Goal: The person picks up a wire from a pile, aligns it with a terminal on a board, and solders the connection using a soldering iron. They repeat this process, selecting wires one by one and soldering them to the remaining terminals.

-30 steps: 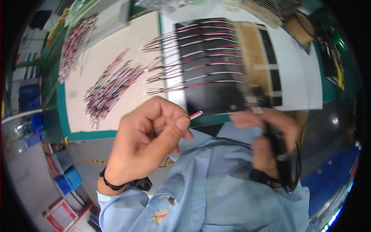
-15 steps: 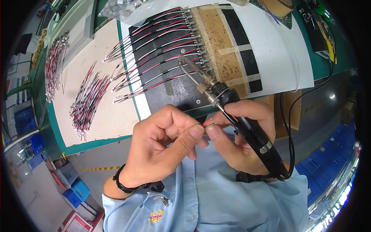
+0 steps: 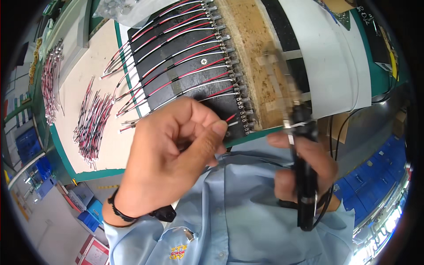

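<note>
My left hand is closed, thumb against forefinger, on a thin wire lead. Its red and white ends poke out past the fingertips, near the lower end of a row of small metal terminals. Most of that lead is hidden in the hand. Red, white and black wires run from several terminals leftward across a black board. My right hand, smeared by motion, grips a black soldering iron. The iron points up, its blurred metal front over the board's brown strip.
Two heaps of wire leads lie at left, a nearer bundle and a farther one. A clear plastic bag sits at the back. White paper covers the bench's right part. The iron's black cord trails on the right.
My hands have moved apart: the right swung rightward with the soldering iron, now more upright. The left carried the lead up to the board's lower edge. The view has shifted slightly.
</note>
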A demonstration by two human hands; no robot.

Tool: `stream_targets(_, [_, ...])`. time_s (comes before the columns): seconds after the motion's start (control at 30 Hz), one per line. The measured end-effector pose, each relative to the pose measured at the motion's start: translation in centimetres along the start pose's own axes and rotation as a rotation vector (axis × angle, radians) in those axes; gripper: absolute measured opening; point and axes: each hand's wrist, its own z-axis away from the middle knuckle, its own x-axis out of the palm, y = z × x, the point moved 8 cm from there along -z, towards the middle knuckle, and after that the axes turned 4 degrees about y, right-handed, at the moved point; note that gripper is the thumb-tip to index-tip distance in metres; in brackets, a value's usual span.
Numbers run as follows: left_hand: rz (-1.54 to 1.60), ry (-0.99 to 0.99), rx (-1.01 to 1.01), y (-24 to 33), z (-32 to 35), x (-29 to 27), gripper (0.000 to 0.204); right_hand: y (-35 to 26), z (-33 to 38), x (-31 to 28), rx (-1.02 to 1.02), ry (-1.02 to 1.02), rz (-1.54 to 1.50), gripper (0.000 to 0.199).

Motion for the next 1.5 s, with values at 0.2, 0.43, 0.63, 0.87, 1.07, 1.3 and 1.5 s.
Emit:
stream_targets(0.2, [-0.114,-0.099,-0.09,0.3,-3.0,0.4,0.012,0.2,0.5,-3.3,-0.231,0.064,0.057,0.045])
stream_targets(0.43, [-0.113,-0.142,-0.224,0.2,-3.7,0.2,0.011,-0.4,0.9,-3.6,-0.24,-0.062,-0.007,0.054])
stream_targets(0.63, [-0.105,-0.149,-0.235,0.1,-3.9,0.2,0.01,-0.3,1.0,-2.4,-0.227,-0.054,0.08,0.052])
stream_targets(0.87, [-0.095,-0.145,-0.228,0.0,-4.0,0.1,0.008,-0.1,0.3,-1.9,-0.209,-0.065,0.08,0.048])
stream_targets(1.07, [-0.1,-0.14,-0.194,-0.1,-4.0,0.0,0.008,0.1,0.2,-1.6,-0.175,-0.139,0.072,0.047])
stream_targets(1.3, [-0.079,-0.139,-0.188,-0.2,-4.0,0.1,0.008,-0.1,0.3,-1.9,-0.163,-0.009,0.126,0.046])
stream_targets(1.5, [-0.076,-0.133,-0.197,-0.2,-4.0,0.1,0.008,0.2,0.3,-1.8,-0.135,-0.039,0.092,0.046])
